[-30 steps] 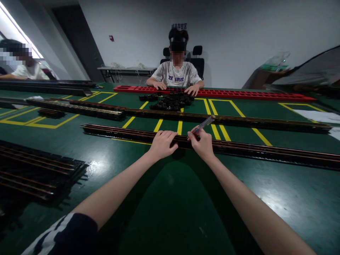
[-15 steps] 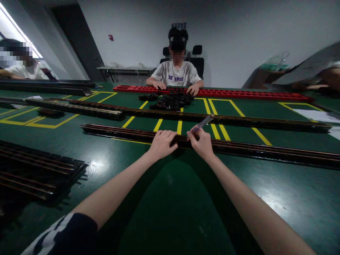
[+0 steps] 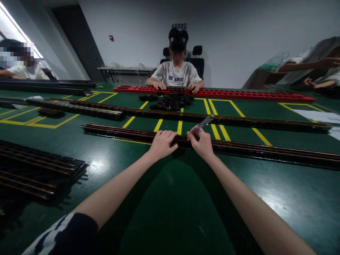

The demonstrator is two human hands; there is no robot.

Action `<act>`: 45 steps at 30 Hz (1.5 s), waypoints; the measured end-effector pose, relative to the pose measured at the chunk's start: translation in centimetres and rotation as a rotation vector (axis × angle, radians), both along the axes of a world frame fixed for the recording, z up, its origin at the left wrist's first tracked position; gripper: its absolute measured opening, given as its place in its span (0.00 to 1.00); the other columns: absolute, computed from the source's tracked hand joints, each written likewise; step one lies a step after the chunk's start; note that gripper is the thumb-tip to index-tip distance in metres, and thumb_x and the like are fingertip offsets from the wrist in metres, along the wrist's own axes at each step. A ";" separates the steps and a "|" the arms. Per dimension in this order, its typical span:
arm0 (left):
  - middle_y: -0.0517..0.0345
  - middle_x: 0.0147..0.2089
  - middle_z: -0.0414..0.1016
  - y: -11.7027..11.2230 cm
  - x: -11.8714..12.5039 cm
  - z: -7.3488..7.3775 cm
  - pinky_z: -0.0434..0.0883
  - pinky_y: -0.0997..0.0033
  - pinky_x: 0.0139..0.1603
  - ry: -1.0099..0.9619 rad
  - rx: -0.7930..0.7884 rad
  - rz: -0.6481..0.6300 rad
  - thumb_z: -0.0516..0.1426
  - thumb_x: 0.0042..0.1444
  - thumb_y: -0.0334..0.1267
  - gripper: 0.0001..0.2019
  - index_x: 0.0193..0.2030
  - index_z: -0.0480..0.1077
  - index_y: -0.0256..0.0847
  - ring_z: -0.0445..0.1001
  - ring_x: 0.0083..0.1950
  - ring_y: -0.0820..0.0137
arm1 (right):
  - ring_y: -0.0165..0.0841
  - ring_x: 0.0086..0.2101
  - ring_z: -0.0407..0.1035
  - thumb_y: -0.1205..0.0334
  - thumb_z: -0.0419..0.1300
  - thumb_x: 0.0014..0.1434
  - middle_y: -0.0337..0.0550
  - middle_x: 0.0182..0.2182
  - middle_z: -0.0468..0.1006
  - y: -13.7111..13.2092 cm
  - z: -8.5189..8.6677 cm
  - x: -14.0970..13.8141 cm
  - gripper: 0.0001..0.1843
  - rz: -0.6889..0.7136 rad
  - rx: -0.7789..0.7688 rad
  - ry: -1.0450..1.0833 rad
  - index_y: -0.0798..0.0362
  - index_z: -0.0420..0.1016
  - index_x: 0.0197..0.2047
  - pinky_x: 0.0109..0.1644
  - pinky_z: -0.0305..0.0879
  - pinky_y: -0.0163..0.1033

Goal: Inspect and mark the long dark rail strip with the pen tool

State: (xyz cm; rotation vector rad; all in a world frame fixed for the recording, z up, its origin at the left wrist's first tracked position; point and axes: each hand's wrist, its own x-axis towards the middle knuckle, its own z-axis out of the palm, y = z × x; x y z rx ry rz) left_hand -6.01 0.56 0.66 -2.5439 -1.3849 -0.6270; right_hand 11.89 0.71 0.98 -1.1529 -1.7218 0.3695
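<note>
Pale wall (image 3: 233, 42) and dark door (image 3: 77, 42) backed the room in the head view. Below them stretched a green table (image 3: 170, 202), marked with yellow lines (image 3: 180, 127). One long dark strip (image 3: 265, 150) lay crosswise on its near part, directly under both of the worker's hands. I observed the left hand (image 3: 162, 144) resting over it, fingers side by side and thumb spread apart; whether they gripped it, I could not tell. Just beside it, the right hand (image 3: 202, 143) had its fingers clamped on a clear pen (image 3: 204, 123), tilted with the upper end to the right; the lower tip could not be made out. Beyond lay a second strip (image 3: 239, 122), apart from the first. Farther back, a pile of black parts (image 3: 172, 102) lay before a red rack (image 3: 252, 94), behind which a co-worker (image 3: 176, 72) sat. Stacked dark strips (image 3: 34, 170) occupied the near left.
</note>
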 end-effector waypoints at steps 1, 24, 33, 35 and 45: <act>0.49 0.51 0.75 0.0 0.0 0.0 0.63 0.56 0.55 0.000 -0.001 0.000 0.50 0.58 0.40 0.18 0.52 0.67 0.35 0.70 0.52 0.61 | 0.38 0.25 0.73 0.56 0.54 0.57 0.43 0.22 0.77 0.0 0.0 0.0 0.07 0.000 -0.001 0.001 0.50 0.64 0.31 0.34 0.68 0.42; 0.49 0.51 0.75 0.1 0.0 -0.2 0.63 0.57 0.55 -0.006 0.008 0.002 0.49 0.58 0.40 0.18 0.52 0.68 0.36 0.70 0.52 0.61 | 0.39 0.26 0.74 0.55 0.54 0.57 0.42 0.23 0.77 0.1 0.0 0.0 0.08 -0.012 -0.020 -0.004 0.50 0.64 0.32 0.35 0.68 0.42; 0.49 0.51 0.75 0.0 0.0 -0.1 0.63 0.57 0.55 -0.007 -0.004 0.009 0.50 0.58 0.40 0.18 0.52 0.67 0.37 0.70 0.53 0.61 | 0.38 0.27 0.74 0.56 0.54 0.57 0.42 0.23 0.78 0.0 0.2 0.0 0.07 -0.019 -0.044 -0.002 0.50 0.64 0.32 0.36 0.69 0.42; 0.49 0.51 0.75 0.0 0.0 0.0 0.63 0.56 0.55 -0.005 -0.010 0.008 0.50 0.58 0.40 0.18 0.52 0.67 0.37 0.70 0.53 0.61 | 0.38 0.26 0.74 0.56 0.55 0.57 0.42 0.23 0.78 0.0 0.2 0.0 0.07 -0.017 -0.041 0.003 0.50 0.64 0.32 0.36 0.69 0.43; 0.49 0.51 0.74 0.0 0.0 0.0 0.62 0.57 0.56 0.000 -0.010 0.010 0.49 0.58 0.40 0.18 0.53 0.67 0.37 0.70 0.53 0.61 | 0.38 0.28 0.75 0.57 0.55 0.57 0.42 0.24 0.78 0.0 0.2 -0.1 0.06 -0.040 -0.058 0.003 0.50 0.64 0.32 0.36 0.69 0.42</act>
